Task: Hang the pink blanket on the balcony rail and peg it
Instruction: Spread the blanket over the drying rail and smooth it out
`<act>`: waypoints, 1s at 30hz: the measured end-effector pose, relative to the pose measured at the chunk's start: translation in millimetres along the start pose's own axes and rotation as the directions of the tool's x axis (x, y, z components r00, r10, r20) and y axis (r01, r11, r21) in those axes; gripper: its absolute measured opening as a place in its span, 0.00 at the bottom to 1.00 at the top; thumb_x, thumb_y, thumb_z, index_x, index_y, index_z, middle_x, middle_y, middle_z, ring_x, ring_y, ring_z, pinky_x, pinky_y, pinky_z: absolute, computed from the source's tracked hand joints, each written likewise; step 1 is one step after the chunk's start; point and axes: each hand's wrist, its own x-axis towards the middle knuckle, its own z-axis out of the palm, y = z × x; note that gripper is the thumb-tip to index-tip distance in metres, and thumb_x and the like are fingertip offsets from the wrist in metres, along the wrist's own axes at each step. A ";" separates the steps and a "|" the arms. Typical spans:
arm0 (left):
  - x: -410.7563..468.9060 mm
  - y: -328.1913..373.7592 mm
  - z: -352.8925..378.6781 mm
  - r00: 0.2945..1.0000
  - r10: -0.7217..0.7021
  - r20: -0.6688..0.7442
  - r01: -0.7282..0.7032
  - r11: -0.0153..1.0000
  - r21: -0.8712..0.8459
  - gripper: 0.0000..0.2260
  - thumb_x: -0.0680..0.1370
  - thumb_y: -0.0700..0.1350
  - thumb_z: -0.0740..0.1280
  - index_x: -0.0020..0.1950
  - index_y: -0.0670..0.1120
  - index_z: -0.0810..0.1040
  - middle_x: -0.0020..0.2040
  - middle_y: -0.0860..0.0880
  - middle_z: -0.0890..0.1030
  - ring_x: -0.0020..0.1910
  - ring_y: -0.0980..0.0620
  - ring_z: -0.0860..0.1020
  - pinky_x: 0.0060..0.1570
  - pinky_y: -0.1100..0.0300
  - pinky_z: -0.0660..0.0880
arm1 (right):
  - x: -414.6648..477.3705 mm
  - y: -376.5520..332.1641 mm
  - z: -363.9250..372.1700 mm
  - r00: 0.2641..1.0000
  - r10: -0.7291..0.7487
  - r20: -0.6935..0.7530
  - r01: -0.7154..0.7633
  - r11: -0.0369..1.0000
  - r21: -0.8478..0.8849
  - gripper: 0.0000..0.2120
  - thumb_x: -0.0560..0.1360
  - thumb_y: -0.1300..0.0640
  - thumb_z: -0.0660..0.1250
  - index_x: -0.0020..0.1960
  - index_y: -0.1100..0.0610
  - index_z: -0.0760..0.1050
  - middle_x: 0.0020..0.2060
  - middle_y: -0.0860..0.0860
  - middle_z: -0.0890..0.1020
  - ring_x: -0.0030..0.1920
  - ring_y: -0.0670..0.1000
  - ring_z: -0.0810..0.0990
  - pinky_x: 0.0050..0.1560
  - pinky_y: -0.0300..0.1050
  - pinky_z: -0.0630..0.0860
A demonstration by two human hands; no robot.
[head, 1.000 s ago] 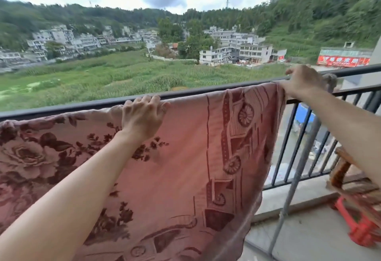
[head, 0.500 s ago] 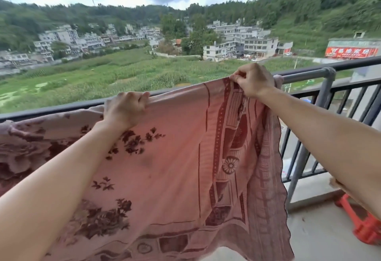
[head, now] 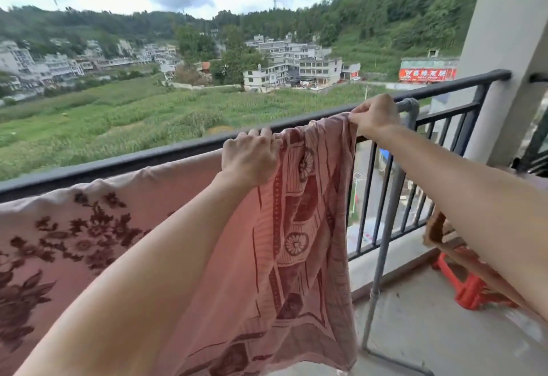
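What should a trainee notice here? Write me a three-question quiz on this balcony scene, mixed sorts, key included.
1. True or false: the left hand grips the top edge of the pink blanket up by the balcony rail.
2. What does the right hand pinch? A) the blanket's end corner B) a peg C) a hanger
3. Fill in: no ____ is seen clipped on the blanket.
Key: 1 true; 2 A; 3 peg.
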 end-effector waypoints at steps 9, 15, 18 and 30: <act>5.3 -8.9 10.8 0.997 0.080 -0.013 -0.079 0.992 0.101 0.21 0.82 0.59 0.47 0.63 0.47 0.70 0.59 0.45 0.78 0.54 0.42 0.77 0.44 0.49 0.71 | 33.0 68.1 -38.6 0.957 0.243 -0.160 -0.244 0.970 0.013 0.12 0.70 0.47 0.67 0.42 0.56 0.78 0.47 0.54 0.83 0.50 0.54 0.81 0.52 0.46 0.75; 1.5 -11.1 13.1 0.994 0.088 -0.072 -0.082 0.993 0.086 0.21 0.82 0.59 0.47 0.61 0.48 0.72 0.57 0.46 0.79 0.51 0.43 0.78 0.45 0.50 0.72 | 41.5 61.4 2.6 0.996 0.081 0.043 -0.085 0.991 0.101 0.32 0.55 0.29 0.70 0.49 0.50 0.83 0.47 0.45 0.85 0.48 0.49 0.83 0.54 0.49 0.80; 1.8 -9.2 13.6 0.995 0.059 -0.085 -0.051 0.994 0.096 0.21 0.82 0.59 0.47 0.57 0.48 0.73 0.53 0.47 0.80 0.47 0.43 0.79 0.44 0.50 0.72 | 38.2 53.1 -6.7 0.986 0.142 -0.089 -0.144 0.989 -0.016 0.31 0.64 0.34 0.74 0.58 0.54 0.78 0.57 0.51 0.81 0.56 0.54 0.80 0.58 0.48 0.77; 6.0 3.4 10.2 0.978 -0.188 -0.086 0.193 0.980 0.055 0.23 0.79 0.65 0.51 0.40 0.50 0.74 0.33 0.52 0.75 0.36 0.48 0.74 0.41 0.54 0.63 | 94.4 71.3 -49.9 0.903 -0.424 0.064 0.419 0.841 -0.343 0.07 0.73 0.57 0.68 0.40 0.58 0.81 0.35 0.53 0.81 0.37 0.53 0.75 0.42 0.42 0.67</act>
